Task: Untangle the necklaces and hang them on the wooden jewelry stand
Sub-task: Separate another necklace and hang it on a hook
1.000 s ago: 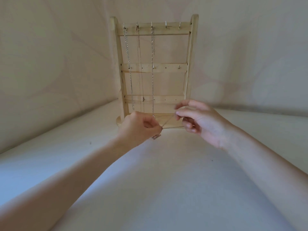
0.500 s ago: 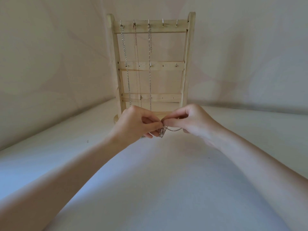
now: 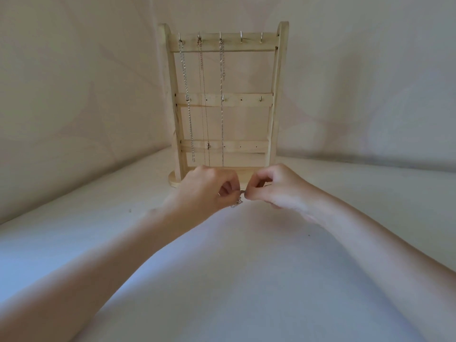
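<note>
White tabletop (image 3: 222, 280), wooden jewelry stand (image 3: 274, 95) with three chains hanging. Left hand (image 3: 207, 191) and right hand (image 3: 278, 188) both pinch a small silver necklace (image 3: 238, 199) between them.

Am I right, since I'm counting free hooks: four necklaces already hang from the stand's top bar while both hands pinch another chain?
Not quite: the head view shows three necklaces on the top bar, not four. Both hands, left hand and right hand, do pinch another chain.

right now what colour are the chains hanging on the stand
Silver, against the pale wooden stand; chains show best in the head view.
</note>
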A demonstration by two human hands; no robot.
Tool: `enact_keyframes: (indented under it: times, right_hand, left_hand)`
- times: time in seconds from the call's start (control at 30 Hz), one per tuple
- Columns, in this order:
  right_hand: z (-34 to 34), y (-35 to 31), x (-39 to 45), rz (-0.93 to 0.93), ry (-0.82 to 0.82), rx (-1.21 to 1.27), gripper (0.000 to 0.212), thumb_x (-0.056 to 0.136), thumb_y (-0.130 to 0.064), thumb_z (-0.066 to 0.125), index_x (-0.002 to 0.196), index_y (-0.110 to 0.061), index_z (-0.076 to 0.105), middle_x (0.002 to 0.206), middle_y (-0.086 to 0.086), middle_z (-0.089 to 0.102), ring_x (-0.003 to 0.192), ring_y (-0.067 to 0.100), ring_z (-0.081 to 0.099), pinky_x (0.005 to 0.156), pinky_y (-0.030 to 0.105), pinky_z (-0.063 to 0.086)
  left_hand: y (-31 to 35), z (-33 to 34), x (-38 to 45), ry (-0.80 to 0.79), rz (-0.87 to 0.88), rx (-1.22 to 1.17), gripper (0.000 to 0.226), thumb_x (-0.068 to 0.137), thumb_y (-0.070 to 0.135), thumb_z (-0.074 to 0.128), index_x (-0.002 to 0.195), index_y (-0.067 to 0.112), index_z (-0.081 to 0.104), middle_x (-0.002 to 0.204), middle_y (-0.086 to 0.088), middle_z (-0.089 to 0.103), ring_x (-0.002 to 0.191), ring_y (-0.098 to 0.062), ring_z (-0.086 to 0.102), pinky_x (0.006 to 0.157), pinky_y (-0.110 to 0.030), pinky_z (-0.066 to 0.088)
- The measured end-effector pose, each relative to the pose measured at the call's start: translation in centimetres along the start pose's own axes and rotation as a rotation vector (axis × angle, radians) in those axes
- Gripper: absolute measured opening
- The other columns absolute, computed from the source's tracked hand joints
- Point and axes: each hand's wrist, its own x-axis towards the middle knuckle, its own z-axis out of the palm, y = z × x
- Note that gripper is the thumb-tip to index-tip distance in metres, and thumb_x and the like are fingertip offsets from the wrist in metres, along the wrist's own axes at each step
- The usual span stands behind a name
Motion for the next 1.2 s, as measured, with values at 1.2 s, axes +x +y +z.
enact_keyframes:
  times: [1.2]
  right_hand:
    - [0.3,0.3,0.1,0.012,-0.137,-0.041,0.013,0.080,-0.019,0.054,0.068,-0.013,0.055,0.046,-0.009,0.040,0.043,0.006,0.035,0.041,0.015,0.025]
  left_hand:
    - [1.1,0.1,0.1,-0.282,-0.343,-0.541,0.015,0.085,0.007,0.060,0.073,0.014,0.062,0.067,0.005,0.066,0.060,0.000,0.063,0.061,-0.008,0.047]
